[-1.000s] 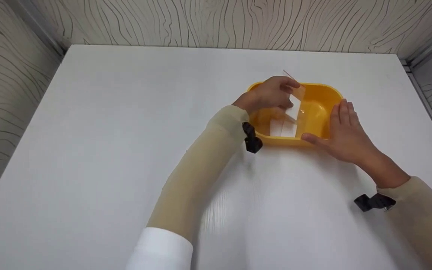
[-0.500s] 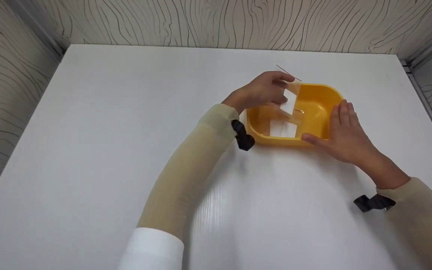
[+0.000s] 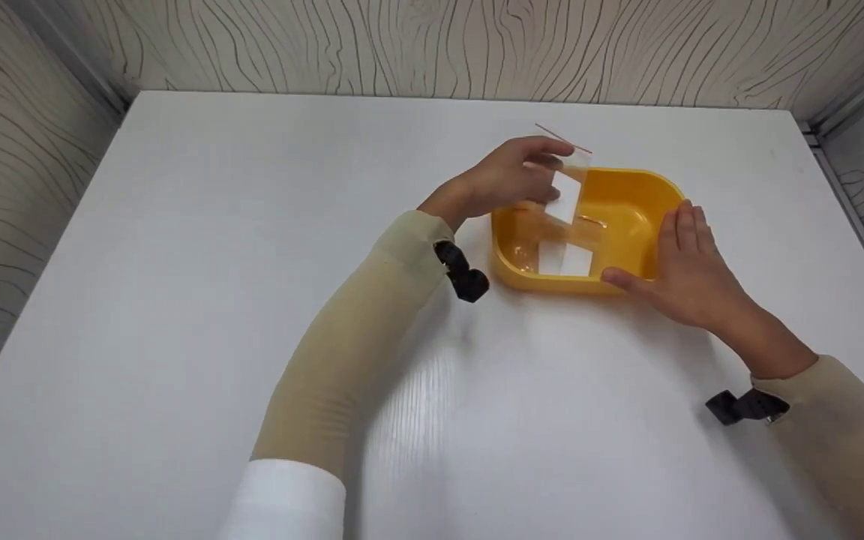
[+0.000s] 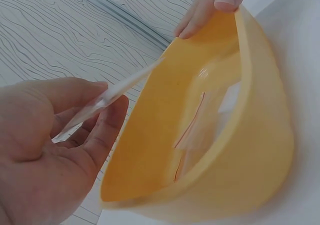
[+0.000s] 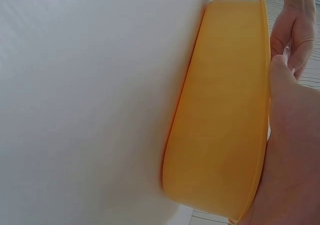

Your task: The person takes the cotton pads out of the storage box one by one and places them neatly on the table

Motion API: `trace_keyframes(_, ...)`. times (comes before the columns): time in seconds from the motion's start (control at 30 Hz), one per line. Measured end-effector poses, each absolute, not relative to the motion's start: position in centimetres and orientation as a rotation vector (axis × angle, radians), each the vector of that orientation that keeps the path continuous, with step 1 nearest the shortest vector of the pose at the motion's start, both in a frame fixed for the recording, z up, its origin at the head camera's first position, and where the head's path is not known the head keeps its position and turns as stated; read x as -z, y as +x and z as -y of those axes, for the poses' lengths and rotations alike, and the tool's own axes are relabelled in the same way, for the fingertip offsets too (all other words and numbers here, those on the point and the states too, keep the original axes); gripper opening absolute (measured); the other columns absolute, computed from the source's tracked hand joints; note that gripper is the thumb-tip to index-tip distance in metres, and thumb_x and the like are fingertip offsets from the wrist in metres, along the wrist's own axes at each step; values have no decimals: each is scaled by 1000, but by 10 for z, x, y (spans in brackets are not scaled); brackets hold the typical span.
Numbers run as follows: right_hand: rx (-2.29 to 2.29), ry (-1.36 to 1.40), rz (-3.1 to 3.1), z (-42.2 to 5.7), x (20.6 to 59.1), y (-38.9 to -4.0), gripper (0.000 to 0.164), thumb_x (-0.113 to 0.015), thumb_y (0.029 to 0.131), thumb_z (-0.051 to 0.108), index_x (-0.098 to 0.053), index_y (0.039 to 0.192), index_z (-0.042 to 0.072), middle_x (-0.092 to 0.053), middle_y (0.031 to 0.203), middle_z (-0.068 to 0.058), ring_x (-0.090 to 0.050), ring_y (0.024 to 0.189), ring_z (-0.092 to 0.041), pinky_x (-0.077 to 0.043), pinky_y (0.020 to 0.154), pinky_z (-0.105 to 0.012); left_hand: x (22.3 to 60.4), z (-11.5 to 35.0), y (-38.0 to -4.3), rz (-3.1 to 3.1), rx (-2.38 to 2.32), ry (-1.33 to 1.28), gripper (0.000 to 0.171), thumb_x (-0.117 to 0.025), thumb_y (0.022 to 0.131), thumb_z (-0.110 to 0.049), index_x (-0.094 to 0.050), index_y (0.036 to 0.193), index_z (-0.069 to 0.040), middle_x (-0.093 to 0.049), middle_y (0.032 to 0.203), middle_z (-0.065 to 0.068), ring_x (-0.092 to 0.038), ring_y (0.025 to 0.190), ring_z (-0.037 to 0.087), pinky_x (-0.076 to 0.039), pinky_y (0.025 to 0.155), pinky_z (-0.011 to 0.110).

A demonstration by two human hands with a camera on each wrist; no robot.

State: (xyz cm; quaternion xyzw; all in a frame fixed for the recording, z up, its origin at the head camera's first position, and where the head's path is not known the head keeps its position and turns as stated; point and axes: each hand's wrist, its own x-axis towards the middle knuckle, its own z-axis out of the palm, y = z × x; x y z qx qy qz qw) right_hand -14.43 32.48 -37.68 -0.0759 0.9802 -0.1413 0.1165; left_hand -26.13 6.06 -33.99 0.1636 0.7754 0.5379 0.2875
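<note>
My left hand (image 3: 511,176) pinches a clear zip bag (image 3: 565,196) with a white patch and a red line along its top edge. The bag is tilted above the left half of a yellow plastic tub (image 3: 552,285). In the left wrist view, thumb and fingers close on the folded film of the bag (image 4: 112,92). More clear bags (image 3: 576,259) with red lines and white patches lie inside the tub. My right hand (image 3: 694,277) rests on the tub's right end, fingers straight on the side rim and thumb on the front rim.
The tub stands on a white table (image 3: 177,300), right of its middle. A wood-patterned panel (image 3: 432,49) rises behind the table, with similar panels at both sides. Black wrist cameras (image 3: 462,271) hang from the beige sleeves.
My left hand has moved left and slightly up and away, carrying the bag with it. More of the tub's interior shows. My right hand and the tub have stayed in place.
</note>
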Motion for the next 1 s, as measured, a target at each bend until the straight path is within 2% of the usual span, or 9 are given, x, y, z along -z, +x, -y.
trace_keyframes(0.47, 406, -201, -2861, -325, 378, -145, 127, -54, 92, 72, 14, 150, -18, 25, 158, -36, 23, 147, -52, -1, 119, -66, 339, -28, -261, -2061, -1547, 496, 52, -64, 97, -7, -53, 145, -22, -52, 143, -2, -54, 125, 14, -51, 98, 21)
trace_keyframes(0.77, 398, -196, -2860, -324, 378, -145, 127, -53, 92, 73, 13, 150, -18, 25, 158, -36, 22, 147, -51, -1, 119, -66, 340, -7, -262, -2068, -1581, 484, 52, -65, 96, -5, -55, 145, -21, -54, 143, 1, -56, 123, 15, -50, 102, 25)
trace_keyframes(1.0, 400, -205, -2865, -326, 379, -146, 126, -53, 92, 72, 13, 150, -18, 25, 158, -35, 22, 147, -52, 1, 119, -64, 341, 10, -263, -2054, -1632, 500, 51, -64, 96, -2, -55, 144, -17, -55, 140, 3, -59, 120, 18, -52, 98, 25)
